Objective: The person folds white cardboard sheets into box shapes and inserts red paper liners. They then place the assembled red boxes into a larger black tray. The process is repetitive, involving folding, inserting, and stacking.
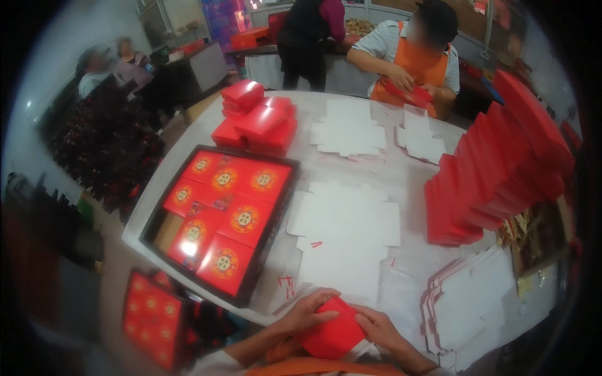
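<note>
Close to my body, at the table's near edge, I hold a red cardboard box (333,328), partly folded, with a white flap edge showing at its lower right. My left hand (310,311) grips its upper left side, fingers curled over the top. On the right side, my right hand (377,324) holds it with the thumb along the edge. Just beyond my hands lie flat white box blanks (348,235), with small red paper scraps (286,286) beside them. The underside of the held box is hidden.
A dark-rimmed tray (256,274) of red boxes stands left, with more red boxes (257,119) piled behind it. Tall stacks of red boxes (495,169) rise at right, above a pile of blanks (467,307). Across the table, a person in an orange apron (411,62) handles a red box.
</note>
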`<state>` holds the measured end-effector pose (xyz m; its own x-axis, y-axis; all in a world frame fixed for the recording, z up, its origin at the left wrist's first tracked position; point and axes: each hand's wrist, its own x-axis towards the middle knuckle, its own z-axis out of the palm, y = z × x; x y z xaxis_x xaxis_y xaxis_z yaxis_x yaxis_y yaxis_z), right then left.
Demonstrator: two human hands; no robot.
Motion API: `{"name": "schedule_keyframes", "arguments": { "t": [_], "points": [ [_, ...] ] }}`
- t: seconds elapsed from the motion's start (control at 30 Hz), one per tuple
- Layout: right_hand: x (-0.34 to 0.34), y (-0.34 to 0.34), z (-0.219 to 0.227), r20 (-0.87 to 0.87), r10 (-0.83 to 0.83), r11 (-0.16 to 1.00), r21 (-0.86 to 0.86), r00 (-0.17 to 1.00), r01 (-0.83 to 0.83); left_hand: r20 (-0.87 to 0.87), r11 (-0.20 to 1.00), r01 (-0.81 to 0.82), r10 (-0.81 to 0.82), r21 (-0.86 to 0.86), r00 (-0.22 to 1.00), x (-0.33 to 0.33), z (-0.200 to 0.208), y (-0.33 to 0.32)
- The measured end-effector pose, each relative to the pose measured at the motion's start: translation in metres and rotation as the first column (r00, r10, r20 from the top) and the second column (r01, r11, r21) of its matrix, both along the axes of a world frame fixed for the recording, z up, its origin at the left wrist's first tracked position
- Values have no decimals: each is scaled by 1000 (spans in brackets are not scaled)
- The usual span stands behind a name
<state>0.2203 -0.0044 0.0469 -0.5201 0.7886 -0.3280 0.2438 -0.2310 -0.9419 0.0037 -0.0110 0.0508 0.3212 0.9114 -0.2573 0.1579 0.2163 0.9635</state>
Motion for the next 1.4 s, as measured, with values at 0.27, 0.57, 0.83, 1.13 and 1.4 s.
{"name": "schedule_keyframes", "arguments": {
  "t": [0.27,0.57,0.83,1.13,1.4],
  "points": [
    [-7,-1,0,27,-76,992,-103,997,78,152,988,-37,60,-153,986,-5,2,-2],
    [-10,1,2,99,-47,996,-75,994,54,251,996,49,-29,-70,968,-13,-15,-4],
    [-18,2,8,89,-108,977,-174,990,122,96,995,64,-57,-73,994,-23,-7,2],
    [-18,7,0,208,91,995,12,974,-96,-46,986,-81,89,147,995,-11,-55,-9],
    [-8,3,-8,19,9,996,-94,1000,-8,-24,981,-145,143,-127,989,-4,-20,-12]
  ]
}}
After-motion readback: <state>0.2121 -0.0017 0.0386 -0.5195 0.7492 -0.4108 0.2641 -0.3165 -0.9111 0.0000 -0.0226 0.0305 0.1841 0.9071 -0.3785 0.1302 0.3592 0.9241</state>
